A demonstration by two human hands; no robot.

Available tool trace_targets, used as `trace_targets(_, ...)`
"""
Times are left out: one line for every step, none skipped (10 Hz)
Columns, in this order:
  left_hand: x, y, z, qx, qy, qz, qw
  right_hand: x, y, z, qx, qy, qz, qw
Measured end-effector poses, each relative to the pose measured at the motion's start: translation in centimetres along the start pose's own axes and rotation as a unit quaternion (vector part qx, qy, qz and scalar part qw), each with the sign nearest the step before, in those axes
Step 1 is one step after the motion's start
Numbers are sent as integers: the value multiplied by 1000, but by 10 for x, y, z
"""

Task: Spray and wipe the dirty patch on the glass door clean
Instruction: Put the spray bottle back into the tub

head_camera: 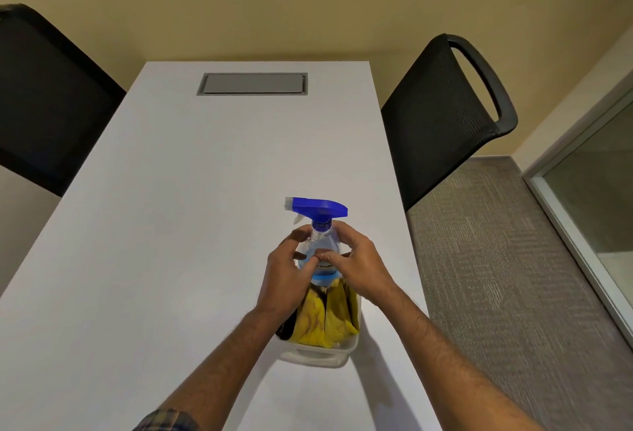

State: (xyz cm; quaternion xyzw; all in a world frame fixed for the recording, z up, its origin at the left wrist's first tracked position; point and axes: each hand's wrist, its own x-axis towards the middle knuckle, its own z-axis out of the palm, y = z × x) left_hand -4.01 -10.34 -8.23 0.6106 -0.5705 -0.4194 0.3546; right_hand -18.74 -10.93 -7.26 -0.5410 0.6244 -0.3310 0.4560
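Observation:
A clear spray bottle [317, 225] with a blue trigger head stands upright in a clear plastic tub [318, 355] on the white table. My left hand [284, 273] and my right hand [359, 263] wrap around the bottle's body from either side, fingertips meeting in front of it. The nozzle points left. A crumpled yellow cloth [325, 321] fills the tub below the bottle. The glass door [596, 197] shows at the right edge of the view; no dirty patch on it can be made out.
The white table [171, 225] has a grey cable hatch [252, 83] at its far end. Black mesh chairs stand at the left [44, 102] and right [445, 115]. Grey carpet [496, 276] lies between table and door.

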Motion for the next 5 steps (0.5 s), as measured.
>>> trace_targets(-2,-2,-2,2,-3,-5,1000,-2,-1,1,-11,-2,7,1000)
trace_targets(-6,2,-7,3,-2,1,1000,-9,-8,-3,-16,3,6,1000)
trace_targets(-16,13,-13,7,12,-7,1000,-24,-15,-8,-21,27,12,999)
trace_targets(-30,22,-23,12,42,13,999,-45,-23,-11,-11,65,15,998)
trace_targets(-57,37,-35,-1,102,26,994,-75,-38,-9,17,118,-1,993)
